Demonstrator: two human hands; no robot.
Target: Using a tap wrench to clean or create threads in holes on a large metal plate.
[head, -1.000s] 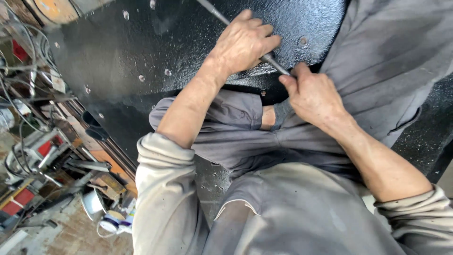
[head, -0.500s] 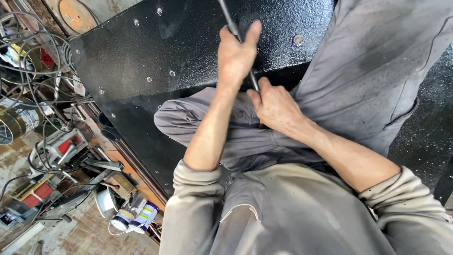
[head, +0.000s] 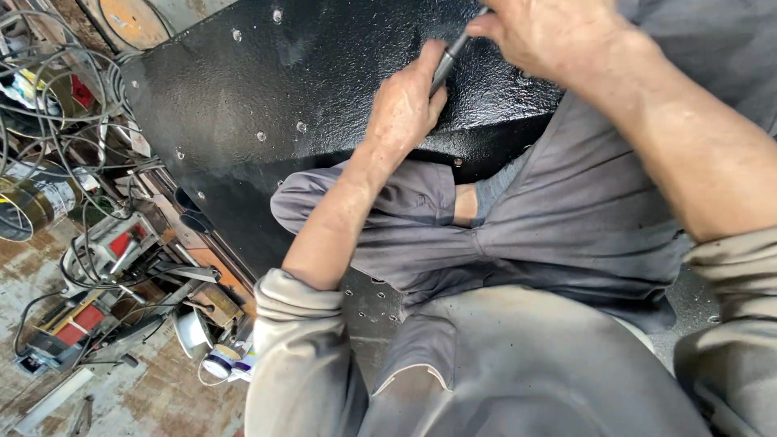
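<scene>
Gripping thin metal rod [head: 447, 58]: left hand [head: 402, 109] low, right hand [head: 550, 36] high | over rough glossy black riveted panel [head: 267, 89] | tangled cables [head: 57, 97], tools [head: 105, 299] on floor beside

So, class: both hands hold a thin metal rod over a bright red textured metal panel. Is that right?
Not quite. The head view shows the panel is black, not red. The rest stands: the left hand and right hand both hold the thin metal rod over it.
</scene>
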